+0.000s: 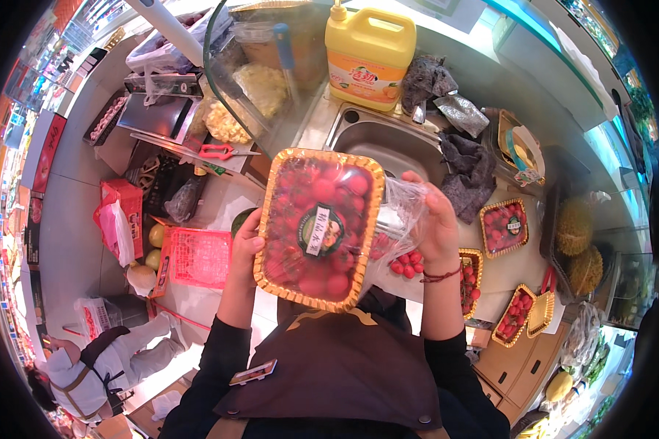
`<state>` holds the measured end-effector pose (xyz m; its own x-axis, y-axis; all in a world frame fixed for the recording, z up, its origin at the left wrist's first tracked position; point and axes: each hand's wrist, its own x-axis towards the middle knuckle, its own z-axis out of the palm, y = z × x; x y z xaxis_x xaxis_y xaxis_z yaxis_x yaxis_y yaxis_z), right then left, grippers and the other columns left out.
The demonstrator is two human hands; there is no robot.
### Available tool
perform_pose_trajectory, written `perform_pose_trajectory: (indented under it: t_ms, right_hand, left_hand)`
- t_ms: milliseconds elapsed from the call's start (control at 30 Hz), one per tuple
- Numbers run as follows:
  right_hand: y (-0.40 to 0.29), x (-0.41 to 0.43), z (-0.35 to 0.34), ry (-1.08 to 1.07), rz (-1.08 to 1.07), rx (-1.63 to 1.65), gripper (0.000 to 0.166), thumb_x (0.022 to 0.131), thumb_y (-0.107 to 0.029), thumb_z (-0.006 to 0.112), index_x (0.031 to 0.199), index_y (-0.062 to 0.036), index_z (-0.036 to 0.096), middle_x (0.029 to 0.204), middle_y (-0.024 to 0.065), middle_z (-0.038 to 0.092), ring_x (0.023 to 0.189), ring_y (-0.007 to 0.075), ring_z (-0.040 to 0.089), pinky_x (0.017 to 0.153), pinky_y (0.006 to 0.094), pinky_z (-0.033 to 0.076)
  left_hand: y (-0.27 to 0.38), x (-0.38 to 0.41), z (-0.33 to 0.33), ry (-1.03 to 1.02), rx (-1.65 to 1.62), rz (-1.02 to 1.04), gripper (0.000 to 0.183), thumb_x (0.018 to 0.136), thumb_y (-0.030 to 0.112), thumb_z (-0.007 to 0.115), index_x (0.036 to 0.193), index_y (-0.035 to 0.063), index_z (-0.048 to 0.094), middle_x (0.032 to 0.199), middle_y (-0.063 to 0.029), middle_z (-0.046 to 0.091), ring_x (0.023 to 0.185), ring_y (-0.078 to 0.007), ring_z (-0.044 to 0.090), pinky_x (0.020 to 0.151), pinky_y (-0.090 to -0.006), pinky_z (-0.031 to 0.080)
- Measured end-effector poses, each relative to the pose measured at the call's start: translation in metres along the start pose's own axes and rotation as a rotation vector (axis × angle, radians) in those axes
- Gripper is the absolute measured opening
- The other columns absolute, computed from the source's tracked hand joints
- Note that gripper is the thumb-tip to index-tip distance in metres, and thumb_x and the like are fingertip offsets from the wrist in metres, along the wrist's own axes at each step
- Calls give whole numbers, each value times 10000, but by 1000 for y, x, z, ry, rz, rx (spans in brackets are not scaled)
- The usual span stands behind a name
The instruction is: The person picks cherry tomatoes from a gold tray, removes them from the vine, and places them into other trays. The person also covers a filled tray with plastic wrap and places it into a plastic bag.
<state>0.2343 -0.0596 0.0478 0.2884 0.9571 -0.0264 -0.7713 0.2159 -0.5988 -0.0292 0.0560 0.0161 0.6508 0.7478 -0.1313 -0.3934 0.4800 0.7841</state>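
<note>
A gold-rimmed tray of red cherry tomatoes [291,241], covered in clear film and bearing a round label, is held up in front of my chest. My left hand [248,241] grips its left edge, thumb on the rim. On the other side my right hand [436,222] holds bunched clear plastic film [403,206] that stretches from the tray's right edge. Loose red tomatoes [406,264] show on the counter below that film. A wrapped tray of the same kind [503,228] lies at the right, near open gold trays of tomatoes [513,315].
Behind the tray is a steel sink [384,137], with a yellow detergent jug [369,60] and a dark cloth [468,175] beside it. Red-handled scissors [217,152] lie left, above a pink basket [200,258]. Durians [582,269] sit far right. A person [88,378] bends at lower left.
</note>
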Motion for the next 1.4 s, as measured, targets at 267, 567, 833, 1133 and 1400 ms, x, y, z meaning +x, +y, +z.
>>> perform_pose_trajectory:
  t_ms: [267,567,833,1133,1400]
  right_hand:
    - [-13,-16,3,-124,-271,-329,246,824,-217,525,802,21,583,1106,179,502,1048,221,463,932,356,335]
    - [-3,6,-24,-18,19,-613,434,931,-312,308,821,-9,598,1120,114,551,978,160,463,875,316,333]
    - [6,22,14,-178,134,-457,352,857,-253,485,1035,42,558,1230,104,444,1121,190,414,981,322,261]
    - [-7,24,17,-88,109,-568,271,818,-196,517,912,55,558,1173,133,471,1046,171,465,922,288,333]
    - [-15,14,39,-81,-243,-877,179,806,-143,511,772,29,546,1191,160,445,1145,241,388,995,351,244]
  left_hand:
    - [-6,1,-4,10,-1,-11,643,695,220,595,1235,-56,379,1174,-147,501,1044,-225,527,898,-341,427]
    - [2,4,-3,-9,-102,8,677,676,231,621,1228,-76,375,1182,-187,493,1045,-262,529,899,-380,430]
    - [10,7,-10,-33,-46,-51,647,658,214,627,1196,-75,415,1135,-173,530,1008,-255,552,875,-376,452]
    - [11,0,-23,8,41,-50,593,656,214,616,1161,-54,462,1058,-139,574,926,-205,587,828,-316,468]
    - [13,4,-8,-69,462,-146,509,723,121,567,1215,21,480,1112,-67,550,990,-135,509,873,-272,393]
